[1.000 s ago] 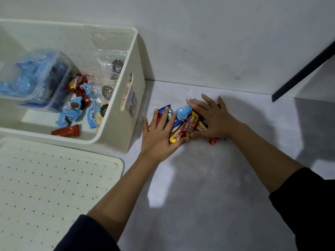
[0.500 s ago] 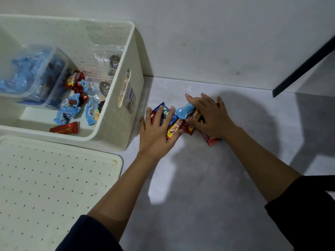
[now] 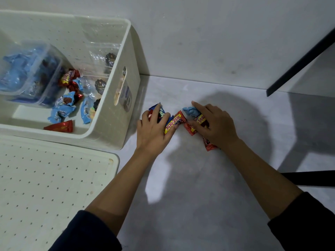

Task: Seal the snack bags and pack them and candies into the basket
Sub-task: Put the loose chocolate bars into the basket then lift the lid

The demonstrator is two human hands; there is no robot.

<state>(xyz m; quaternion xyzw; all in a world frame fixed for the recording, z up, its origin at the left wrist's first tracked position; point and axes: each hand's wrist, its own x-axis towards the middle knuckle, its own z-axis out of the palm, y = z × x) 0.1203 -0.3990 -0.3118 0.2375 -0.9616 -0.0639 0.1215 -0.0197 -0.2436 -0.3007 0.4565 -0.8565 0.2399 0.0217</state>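
A heap of wrapped candies [image 3: 176,121] lies on the grey surface right of the white basket [image 3: 108,124]. My left hand [image 3: 154,129] curls over the left part of the heap, its fingers on a dark blue packet and a red-and-yellow bar. On the right part, my right hand [image 3: 215,124] closes over a light blue candy [image 3: 190,111] and red wrappers. One red wrapper [image 3: 209,144] sticks out below my right wrist. Inside the basket lie several blue and red candies [image 3: 62,107], clear snack bags [image 3: 101,57] and a clear tub [image 3: 27,75] of blue packets.
The basket's perforated white lid [image 3: 45,187] lies flat at the lower left, in front of the basket. A grey wall [image 3: 199,42] rises just behind the candies. A dark bar [image 3: 299,64] slants across the upper right.
The two hands have drawn slightly apart, splitting the heap into a left and a right group. Fingers have curled tighter over the candies.
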